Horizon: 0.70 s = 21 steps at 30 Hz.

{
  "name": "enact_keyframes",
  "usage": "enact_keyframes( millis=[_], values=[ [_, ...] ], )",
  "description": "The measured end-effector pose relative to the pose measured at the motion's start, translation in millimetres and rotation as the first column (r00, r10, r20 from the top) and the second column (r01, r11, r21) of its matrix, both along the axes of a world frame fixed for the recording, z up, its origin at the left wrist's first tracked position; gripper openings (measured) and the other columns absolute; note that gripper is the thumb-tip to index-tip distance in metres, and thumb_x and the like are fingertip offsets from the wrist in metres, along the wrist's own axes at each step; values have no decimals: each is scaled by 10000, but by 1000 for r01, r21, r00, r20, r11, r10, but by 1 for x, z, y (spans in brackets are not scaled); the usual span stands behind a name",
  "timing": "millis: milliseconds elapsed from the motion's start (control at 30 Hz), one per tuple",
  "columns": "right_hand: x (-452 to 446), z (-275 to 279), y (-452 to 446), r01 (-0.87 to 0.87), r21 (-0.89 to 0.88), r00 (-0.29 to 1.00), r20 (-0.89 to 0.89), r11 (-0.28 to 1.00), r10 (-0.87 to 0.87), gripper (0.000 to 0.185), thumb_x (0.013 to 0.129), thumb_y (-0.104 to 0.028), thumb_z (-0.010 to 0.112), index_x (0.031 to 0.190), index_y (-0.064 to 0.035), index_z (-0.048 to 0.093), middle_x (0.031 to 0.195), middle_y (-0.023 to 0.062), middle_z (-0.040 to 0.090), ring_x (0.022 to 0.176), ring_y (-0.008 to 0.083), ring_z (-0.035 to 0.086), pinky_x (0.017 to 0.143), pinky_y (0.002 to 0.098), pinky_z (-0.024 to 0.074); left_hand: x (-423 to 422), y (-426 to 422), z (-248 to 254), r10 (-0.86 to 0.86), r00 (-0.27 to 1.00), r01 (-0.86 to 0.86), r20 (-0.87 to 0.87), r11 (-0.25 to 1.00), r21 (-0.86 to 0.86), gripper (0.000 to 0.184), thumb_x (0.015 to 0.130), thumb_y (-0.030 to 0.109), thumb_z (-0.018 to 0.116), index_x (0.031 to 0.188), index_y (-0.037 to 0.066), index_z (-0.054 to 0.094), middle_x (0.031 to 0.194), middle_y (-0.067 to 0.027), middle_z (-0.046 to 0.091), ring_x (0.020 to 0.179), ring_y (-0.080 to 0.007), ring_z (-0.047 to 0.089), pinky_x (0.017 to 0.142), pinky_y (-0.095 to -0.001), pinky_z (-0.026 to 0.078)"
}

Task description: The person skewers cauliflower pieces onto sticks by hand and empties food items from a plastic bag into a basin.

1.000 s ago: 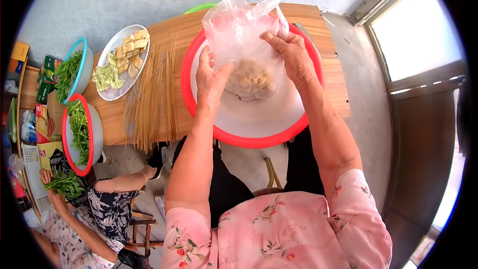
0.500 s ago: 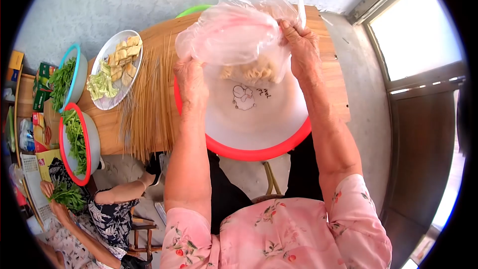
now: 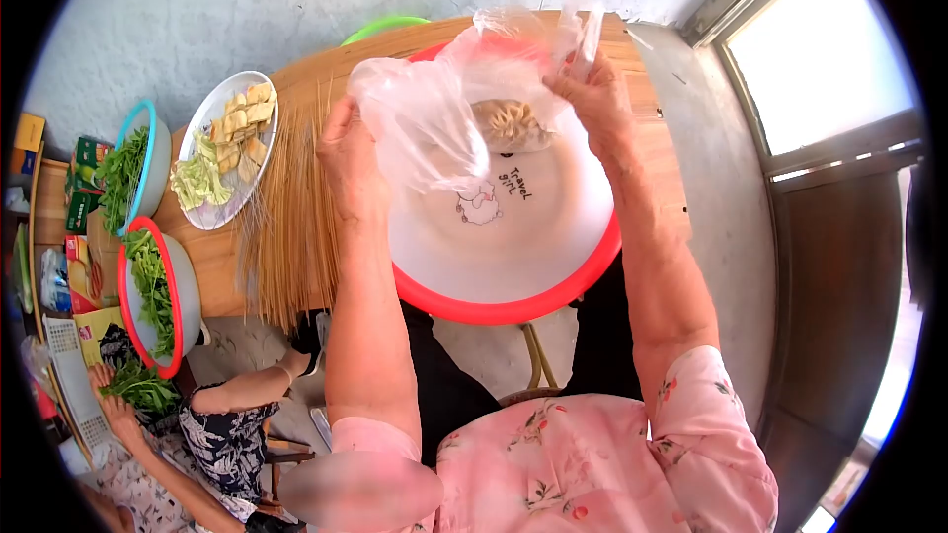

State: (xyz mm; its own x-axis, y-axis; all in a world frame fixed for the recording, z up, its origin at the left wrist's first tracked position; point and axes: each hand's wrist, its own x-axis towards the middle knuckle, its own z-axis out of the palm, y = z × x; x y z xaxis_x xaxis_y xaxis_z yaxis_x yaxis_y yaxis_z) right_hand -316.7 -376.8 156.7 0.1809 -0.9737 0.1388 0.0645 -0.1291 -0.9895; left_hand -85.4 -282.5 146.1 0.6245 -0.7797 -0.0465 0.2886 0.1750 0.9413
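Observation:
A thin clear plastic bag [image 3: 425, 123] is stretched between my two hands above a white basin with a red rim [image 3: 474, 311]. My left hand [image 3: 351, 158] pinches the bag's left side. At the upper right, my right hand [image 3: 592, 99] grips the other edge near its handle. Pale brown folded food pieces [image 3: 513, 125] lie at the far part of the basin, seen partly through the plastic. Whether they are all inside the bag I cannot tell. A printed drawing and lettering show on the basin's bottom.
Thin sticks [image 3: 296, 227] lie left of the basin on the wooden table [image 3: 217, 271]. Beyond them are an oval plate [image 3: 229, 212] of sliced food and cabbage, a blue-rimmed basin [image 3: 151, 173] and a red-rimmed basin [image 3: 183, 306] of greens. A person [image 3: 178, 464] holds greens at lower left.
My hands have moved apart, spreading the bag, and my left hand has gone left. The bag's near part has swung down over the basin, and the basin's printed bottom has come into view.

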Motion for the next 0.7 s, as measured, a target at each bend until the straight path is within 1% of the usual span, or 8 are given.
enact_keyframes(
  millis=[167, 200, 267, 333, 400, 500, 567, 700],
  values=[
    [11, 1, 18, -273, -270, 816, -573, 923, 74, 566, 728, -36, 662, 1265, -55, 483, 1158, 110, 571, 1054, 206, 536, 861, 300, 426, -32, 6, 7, -78, 741, 135, 667, 990, -33, 217, 834, 50, 616, 1043, -5, 637, 1138, -120, 597, 941, -195, 608, 814, -291, 488],
    [18, 3, 29, -174, 75, 973, -144, 982, 183, 547, 738, -39, 658, 1257, -52, 487, 1181, 128, 557, 1081, 228, 521, 883, 322, 415, -46, 9, 10, -125, 771, 196, 624, 980, -45, 183, 812, 25, 618, 991, 6, 650, 1078, -133, 617, 965, -238, 604, 801, -301, 490],
    [27, -6, 32, -345, -488, 863, -501, 802, 66, 448, 757, -43, 631, 1192, -28, 527, 1164, 164, 560, 1083, 264, 521, 902, 357, 408, -64, 10, 5, -226, 740, 321, 634, 946, -38, 130, 778, 21, 627, 904, -1, 646, 958, -133, 631, 925, -276, 594, 762, -331, 497],
    [26, -11, 40, -316, -288, 920, -327, 904, 217, 400, 761, -45, 625, 1152, -17, 549, 1148, 164, 570, 1064, 272, 530, 891, 354, 415, -71, 14, 7, -23, 454, 276, 891, 954, -116, 85, 751, -15, 627, 833, 6, 627, 813, -109, 612, 802, -289, 585, 701, -353, 489],
    [25, -17, 38, -320, -52, 942, -129, 946, 311, 353, 764, -46, 619, 1112, -6, 571, 1132, 164, 580, 1046, 281, 539, 881, 350, 423, -69, 19, 12, -21, 420, 250, 907, 964, -94, 80, 732, -22, 626, 807, 7, 617, 787, -114, 599, 785, -311, 570, 687, -366, 485],
    [35, -18, 32, -331, -278, 924, -289, 902, 251, 243, 776, -43, 606, 1016, -10, 607, 1020, 149, 611, 937, 298, 572, 812, 365, 449, -65, 21, 22, 22, 399, 225, 917, 967, -122, 91, 727, 0, 647, 814, 22, 629, 809, -123, 613, 802, -318, 586, 683, -368, 491],
    [38, -6, 29, -314, -602, 838, -539, 734, -84, 170, 783, -65, 619, 944, -13, 606, 908, 136, 610, 824, 306, 576, 723, 392, 456, -65, 23, 27, 50, 559, 211, 828, 957, -200, 116, 741, 22, 660, 855, 25, 641, 859, -131, 633, 830, -311, 608, 704, -359, 499],
    [39, -9, 12, -303, -752, 665, -606, 585, -435, 149, 706, -129, 649, 845, -76, 634, 886, 135, 591, 759, 301, 577, 625, 419, 468, -48, 20, 11, 24, 466, 155, 885, 982, -108, 109, 771, 42, 641, 876, 13, 638, 888, -131, 643, 830, -302, 622, 721, -374, 504]
  ],
)
